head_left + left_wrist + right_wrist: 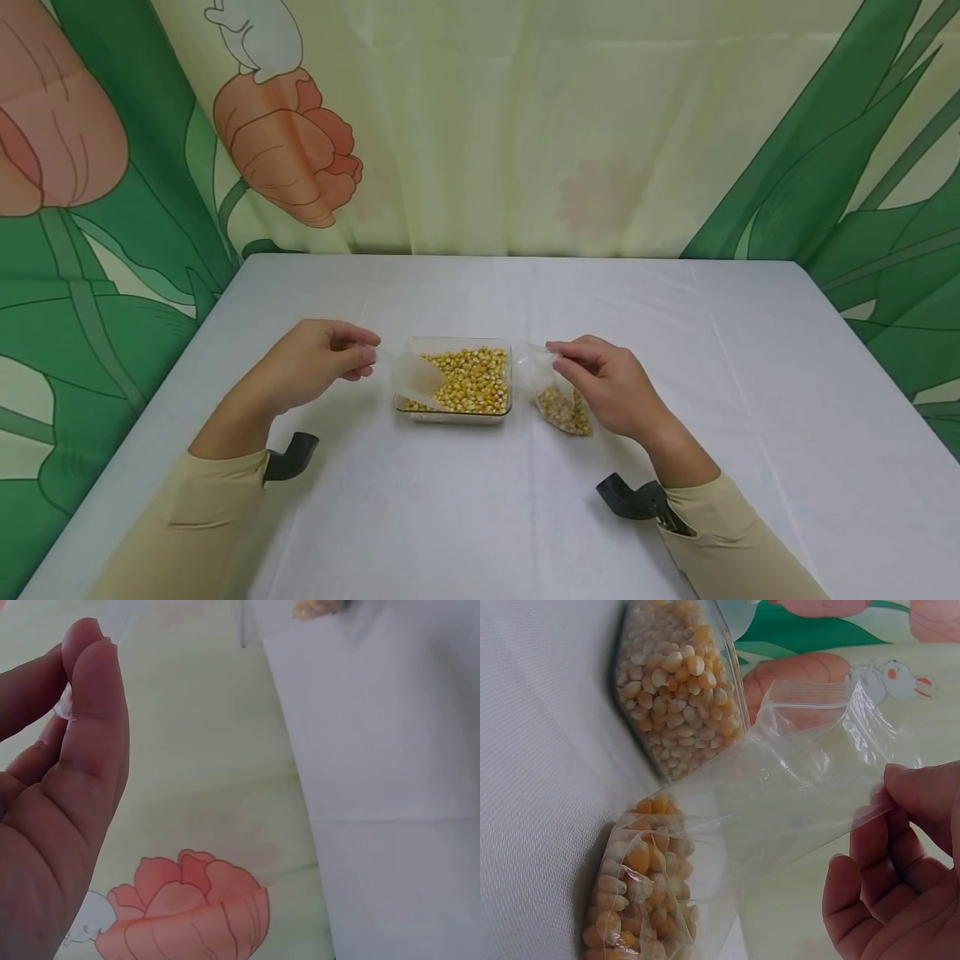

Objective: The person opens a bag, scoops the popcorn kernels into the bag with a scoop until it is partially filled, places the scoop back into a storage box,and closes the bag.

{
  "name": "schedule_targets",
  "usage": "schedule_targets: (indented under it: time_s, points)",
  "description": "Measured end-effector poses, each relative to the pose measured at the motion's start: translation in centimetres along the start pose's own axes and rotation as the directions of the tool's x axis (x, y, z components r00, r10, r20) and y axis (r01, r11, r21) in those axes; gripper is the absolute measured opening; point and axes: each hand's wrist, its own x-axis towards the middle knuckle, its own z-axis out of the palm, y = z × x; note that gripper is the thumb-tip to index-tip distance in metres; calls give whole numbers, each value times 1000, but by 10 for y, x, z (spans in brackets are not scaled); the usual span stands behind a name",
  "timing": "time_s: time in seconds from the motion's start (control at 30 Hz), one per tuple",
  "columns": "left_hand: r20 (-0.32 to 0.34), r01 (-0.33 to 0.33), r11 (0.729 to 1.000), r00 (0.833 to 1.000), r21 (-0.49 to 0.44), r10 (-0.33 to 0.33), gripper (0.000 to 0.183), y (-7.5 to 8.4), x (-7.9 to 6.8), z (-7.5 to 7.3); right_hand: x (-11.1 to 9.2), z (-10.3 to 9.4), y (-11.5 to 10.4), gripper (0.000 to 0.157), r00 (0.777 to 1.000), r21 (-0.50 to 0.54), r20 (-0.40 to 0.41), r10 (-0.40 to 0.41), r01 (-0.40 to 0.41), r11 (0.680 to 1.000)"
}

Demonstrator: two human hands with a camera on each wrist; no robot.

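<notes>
A clear glass container (453, 417) holds yellow corn kernels (476, 379). My left hand (322, 358), left of it, pinches a thin translucent plastic thing (416, 379) between thumb and fingers; this slants into the container over the kernels, its exact kind unclear. In the left wrist view a clear bit shows between the fingers (97, 712). To the container's right, a clear zip bag (780, 780) stands on the table, its lower part filled with corn kernels (645, 877). My right hand (611, 383) pinches the bag's upper edge by the zip. The bag's mouth is near the container.
A white cloth covers the table (450, 517). Behind it hangs a curtain (525, 125) printed with flowers, leaves and a rabbit. A black wrist mount (292, 457) sticks out from the left sleeve, and another mount (633, 497) from the right one.
</notes>
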Motion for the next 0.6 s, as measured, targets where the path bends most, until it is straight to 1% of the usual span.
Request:
schedule_targets:
  time_s: [0.17,0.27,0.4,0.5,0.6]
  points:
    - [20,27,999,999,-35,-27,37,-5,4,5,0,0,-1,25,1000,16,0,2,-2,1000]
    - [21,35,998,999,-47,-34,37,-10,6,7,0,0,-1,25,1000,23,1,1,-2,1000]
    - [40,64,994,997,-83,-61,37,-18,8,12,0,0,-1,25,1000,26,4,3,-3,1000]
    - [60,73,988,996,-134,-66,37,-25,10,17,0,0,-1,25,1000,29,6,4,-4,1000]
    - [72,62,979,996,-192,-49,36,-31,11,21,0,0,0,25,1000,32,6,6,-6,999]
